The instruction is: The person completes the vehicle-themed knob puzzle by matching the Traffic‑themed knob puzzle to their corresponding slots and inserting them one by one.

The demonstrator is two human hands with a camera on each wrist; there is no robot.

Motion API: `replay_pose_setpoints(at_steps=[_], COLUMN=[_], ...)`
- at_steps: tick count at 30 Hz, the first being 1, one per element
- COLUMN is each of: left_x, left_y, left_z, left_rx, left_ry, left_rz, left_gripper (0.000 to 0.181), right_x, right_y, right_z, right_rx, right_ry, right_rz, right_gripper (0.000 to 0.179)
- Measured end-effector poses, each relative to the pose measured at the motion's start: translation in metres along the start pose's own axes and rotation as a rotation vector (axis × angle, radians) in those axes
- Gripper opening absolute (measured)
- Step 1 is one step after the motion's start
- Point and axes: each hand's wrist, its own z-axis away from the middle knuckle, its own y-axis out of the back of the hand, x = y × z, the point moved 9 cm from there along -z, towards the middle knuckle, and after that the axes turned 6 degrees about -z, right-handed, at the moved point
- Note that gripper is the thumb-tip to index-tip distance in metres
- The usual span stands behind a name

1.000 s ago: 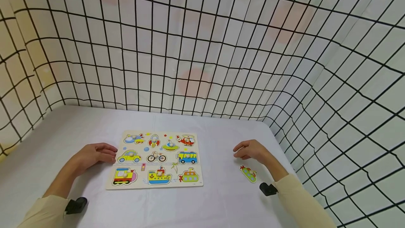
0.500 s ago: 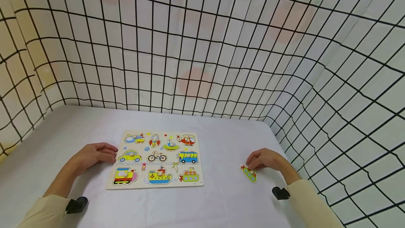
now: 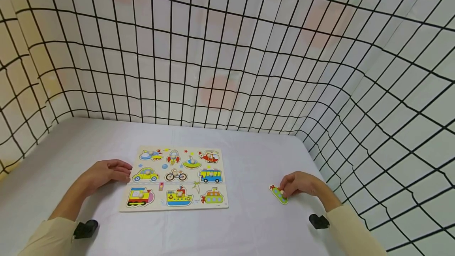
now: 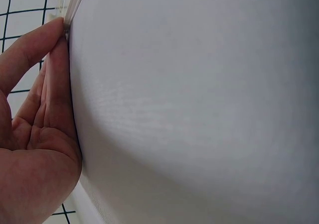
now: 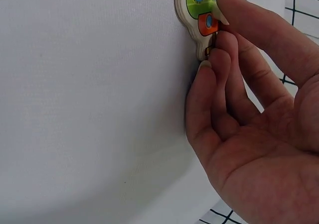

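A wooden knob puzzle board (image 3: 157,205) with pictures of vehicles lies flat on the white-covered table. In the head view my left hand (image 3: 105,175) rests at the board's left edge, its fingers loosely straight. The left wrist view has thumb and fingertips touching right at that edge. To the right of the board, my right hand (image 3: 300,183) pinches a green submarine puzzle piece (image 3: 276,193) around its small knob. Close up in the right wrist view, the piece (image 5: 198,9) is partly hidden behind the thumb and fingers. On the board, a submarine picture (image 3: 213,198) without a knob shows at bottom right.
Knobbed pieces such as a bus (image 3: 210,176), a train (image 3: 139,197) and a helicopter (image 3: 209,157) sit in the board. Black netting (image 3: 220,66) stands behind the table and along its sides. A small black camera is worn on each wrist.
My right hand has moved right and toward me, down onto the submarine piece, and now pinches it. The piece has barely shifted. My left hand and the board stay put.
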Motion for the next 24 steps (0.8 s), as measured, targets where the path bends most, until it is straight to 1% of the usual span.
replay_pose_setpoints(at_steps=[7,17,24], left_x=[0.001,0.000,0.001], left_y=[0.001,0.000,0.000], left_z=[0.001,-0.001,0.000], left_rx=[-0.001,-0.008,-0.005], left_ry=[-0.002,-0.003,-0.004], left_rz=[0.002,0.005,0.002], left_gripper=[0.054,0.054,0.055], right_x=[-0.006,-0.011,-0.028], right_y=[-0.003,-0.004,-0.003], right_z=[-0.003,-0.004,-0.010], right_rx=[0.035,0.043,0.047], right_ry=[-0.007,0.012,0.040], right_rz=[0.047,0.064,0.064], right_gripper=[0.020,0.021,0.020])
